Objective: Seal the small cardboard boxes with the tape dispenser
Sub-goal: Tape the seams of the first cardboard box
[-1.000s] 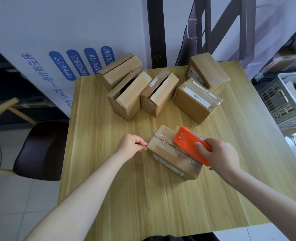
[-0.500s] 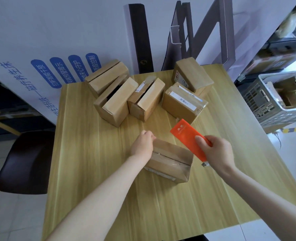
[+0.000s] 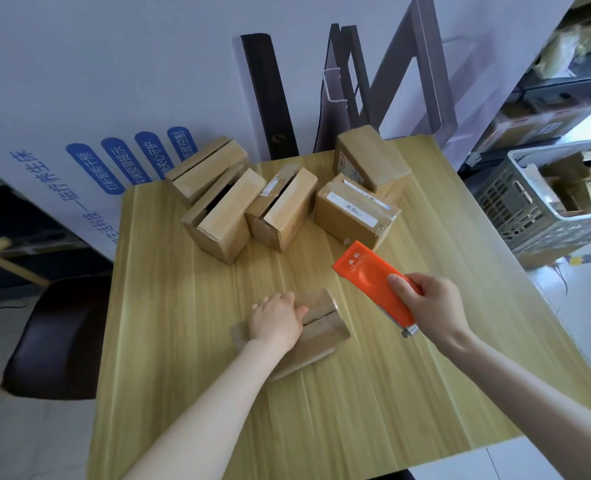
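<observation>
Left hand (image 3: 276, 320) grips the box (image 3: 325, 336) beneath; right hand (image 3: 432, 303) holds dispenser (image 3: 367, 271).

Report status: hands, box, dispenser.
Left hand holds near box. Right hand grips orange tape dispenser, apart from the box. Other boxes grouped farther back, not in the way.

Wood table (image 3: 408, 393) w/ box cluster (image 3: 280, 209) at back, 1 box (image 3: 325, 334) nr front.

This looked like a packing room. Small cardboard boxes (image 3: 280, 206) sat on the worktop (image 3: 373, 393); right of it stood a grey crate (image 3: 516, 209) of cartons and loaded shelving (image 3: 561, 86).
</observation>
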Demonstrator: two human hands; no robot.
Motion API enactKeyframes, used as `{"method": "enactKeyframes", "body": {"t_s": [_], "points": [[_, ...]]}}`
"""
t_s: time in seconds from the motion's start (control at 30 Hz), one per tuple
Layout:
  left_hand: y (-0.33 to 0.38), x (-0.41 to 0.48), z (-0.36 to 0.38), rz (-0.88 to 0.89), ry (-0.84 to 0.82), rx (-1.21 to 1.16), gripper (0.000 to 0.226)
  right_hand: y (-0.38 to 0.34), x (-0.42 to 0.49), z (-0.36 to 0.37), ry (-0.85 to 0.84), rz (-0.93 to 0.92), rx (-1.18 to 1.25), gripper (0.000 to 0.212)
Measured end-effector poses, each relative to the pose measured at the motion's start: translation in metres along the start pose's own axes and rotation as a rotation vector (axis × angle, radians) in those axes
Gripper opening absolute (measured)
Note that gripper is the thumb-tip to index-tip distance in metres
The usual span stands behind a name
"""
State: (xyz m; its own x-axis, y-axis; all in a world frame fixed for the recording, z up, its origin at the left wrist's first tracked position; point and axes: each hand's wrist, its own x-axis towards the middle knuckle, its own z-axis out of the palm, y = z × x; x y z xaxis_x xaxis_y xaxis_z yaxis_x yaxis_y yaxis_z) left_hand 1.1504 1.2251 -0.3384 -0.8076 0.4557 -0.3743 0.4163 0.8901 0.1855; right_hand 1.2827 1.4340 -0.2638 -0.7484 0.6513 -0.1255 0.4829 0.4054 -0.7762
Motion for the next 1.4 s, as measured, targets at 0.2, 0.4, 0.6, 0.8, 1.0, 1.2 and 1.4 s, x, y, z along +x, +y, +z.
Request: {"method": "enactKeyframes", "body": {"t_s": [0.2,0.4,0.6,0.8,1.0,1.2,1.4], "points": [[-0.001,-0.016,-0.034,-0.088,0.114,-0.626,0.023,-0.013,-0.013,-0.008,-0.128,-0.051,-0.01,0.023],[0.033,-0.016,-0.085,-0.001,-0.062,-1.285,0.027,-0.028,-0.024,-0.012,-0.22,-0.117,-0.074,0.018],[0.031,-0.015,-0.072,-0.129,-0.083,-1.356,0.02,-0.024,-0.03,-0.011,-0.268,-0.129,-0.089,0.018],[0.017,-0.024,-0.028,-0.242,-0.144,-1.259,0.021,-0.01,-0.036,0.008,-0.346,-0.102,-0.22,0.029],[0.007,-0.009,-0.046,-0.265,-0.169,-1.38,0.017,-0.016,-0.032,0.022,-0.288,-0.112,-0.155,0.025],[0.013,0.007,-0.069,-0.162,-0.055,-1.087,0.022,-0.025,-0.043,0.03,-0.17,-0.081,-0.177,0.029],[0.018,0.026,-0.068,-0.19,0.061,-0.772,0.025,-0.019,-0.063,0.03,-0.123,0.05,-0.152,0.037]]}}
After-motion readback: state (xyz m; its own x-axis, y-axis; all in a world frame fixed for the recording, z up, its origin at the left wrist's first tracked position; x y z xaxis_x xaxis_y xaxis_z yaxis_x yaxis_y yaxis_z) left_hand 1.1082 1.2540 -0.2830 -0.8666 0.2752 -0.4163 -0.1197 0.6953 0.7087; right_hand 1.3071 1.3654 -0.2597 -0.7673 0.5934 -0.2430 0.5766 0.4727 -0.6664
